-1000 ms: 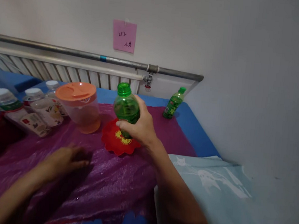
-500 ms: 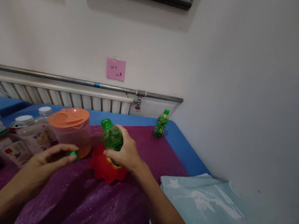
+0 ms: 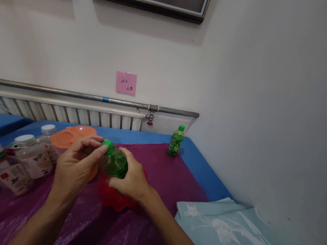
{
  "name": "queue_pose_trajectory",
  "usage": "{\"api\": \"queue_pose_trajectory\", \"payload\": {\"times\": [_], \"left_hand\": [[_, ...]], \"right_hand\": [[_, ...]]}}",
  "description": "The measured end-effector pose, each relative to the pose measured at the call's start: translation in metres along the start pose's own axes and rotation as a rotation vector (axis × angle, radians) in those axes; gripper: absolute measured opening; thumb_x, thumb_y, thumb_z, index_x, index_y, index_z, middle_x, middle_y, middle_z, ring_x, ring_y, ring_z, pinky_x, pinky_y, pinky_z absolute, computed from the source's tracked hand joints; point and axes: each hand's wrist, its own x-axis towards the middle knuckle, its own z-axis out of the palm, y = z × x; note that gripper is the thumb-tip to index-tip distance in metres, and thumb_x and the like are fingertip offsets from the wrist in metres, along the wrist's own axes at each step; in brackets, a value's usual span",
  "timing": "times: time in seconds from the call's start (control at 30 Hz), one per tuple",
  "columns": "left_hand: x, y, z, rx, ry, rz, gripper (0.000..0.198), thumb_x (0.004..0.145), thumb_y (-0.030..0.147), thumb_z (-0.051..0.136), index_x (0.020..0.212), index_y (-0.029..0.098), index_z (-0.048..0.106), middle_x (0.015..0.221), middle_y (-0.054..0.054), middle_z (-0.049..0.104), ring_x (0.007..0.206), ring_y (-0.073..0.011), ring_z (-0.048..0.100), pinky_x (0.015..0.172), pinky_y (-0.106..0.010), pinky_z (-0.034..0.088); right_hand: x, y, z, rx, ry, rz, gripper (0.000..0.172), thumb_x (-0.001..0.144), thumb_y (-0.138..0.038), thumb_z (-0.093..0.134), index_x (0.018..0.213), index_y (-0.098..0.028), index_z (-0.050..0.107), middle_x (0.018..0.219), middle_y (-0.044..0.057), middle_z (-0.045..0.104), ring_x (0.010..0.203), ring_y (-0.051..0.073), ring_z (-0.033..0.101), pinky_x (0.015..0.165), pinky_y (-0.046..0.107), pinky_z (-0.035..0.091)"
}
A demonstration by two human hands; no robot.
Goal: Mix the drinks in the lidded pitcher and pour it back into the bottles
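My right hand (image 3: 131, 179) is wrapped round a green plastic bottle (image 3: 116, 164) that stands tilted over a red scalloped dish (image 3: 113, 199). My left hand (image 3: 75, 166) pinches the green cap (image 3: 108, 147) at the bottle's mouth with its fingertips. The cap sits on the neck. An orange-lidded clear pitcher (image 3: 72, 137) stands just behind my left hand, partly hidden by it.
Clear bottles with white caps (image 3: 24, 156) stand at the left on the purple plastic sheet (image 3: 159, 168). A second small green bottle (image 3: 176, 140) stands at the back right on the blue table. A pale blue cloth (image 3: 228, 227) lies at the right. A radiator (image 3: 67, 112) runs along the wall.
My left hand rose from the sheet with the green cap and brought it onto the bottle's mouth. The camera tilted up, so the table sits lower in view.
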Motion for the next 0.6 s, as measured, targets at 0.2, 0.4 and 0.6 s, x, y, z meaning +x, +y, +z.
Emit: {"api": "queue_pose_trajectory", "payload": {"times": [0.2,0.4,0.6], "left_hand": [[-0.005,0.001,-0.014,0.215,-0.06,0.235,0.019,0.073,0.035,0.08,0.087,0.023,0.074,0.1,0.002,0.072,0.096,-0.0097,0.066,0.089,-0.014,0.053],[-0.007,0.001,-0.032,0.483,-0.179,0.562,0.014,0.084,0.031,0.072,0.098,0.028,0.073,0.105,0.004,0.072,0.101,-0.0105,0.066,0.098,-0.02,0.05],[0.003,0.01,-0.038,0.632,-0.246,0.749,0.019,0.088,0.039,0.065,0.099,0.024,0.07,0.103,0.005,0.072,0.103,-0.0046,0.065,0.1,-0.009,0.042]], "right_hand": [[-0.001,0.002,0.004,-0.018,-0.012,-0.013,0.087,0.06,-0.022,0.079,0.141,-0.024,0.049,0.131,0.007,0.066,0.117,0.026,0.064,0.102,0.041,0.05],[-0.004,0.002,0.008,-0.013,-0.018,-0.021,0.09,0.059,-0.022,0.08,0.142,-0.021,0.048,0.13,0.01,0.066,0.116,0.028,0.064,0.102,0.044,0.051],[-0.006,0.003,0.01,0.034,-0.05,0.007,0.091,0.056,-0.025,0.084,0.14,-0.024,0.05,0.129,0.007,0.067,0.115,0.028,0.065,0.101,0.044,0.051]]}}
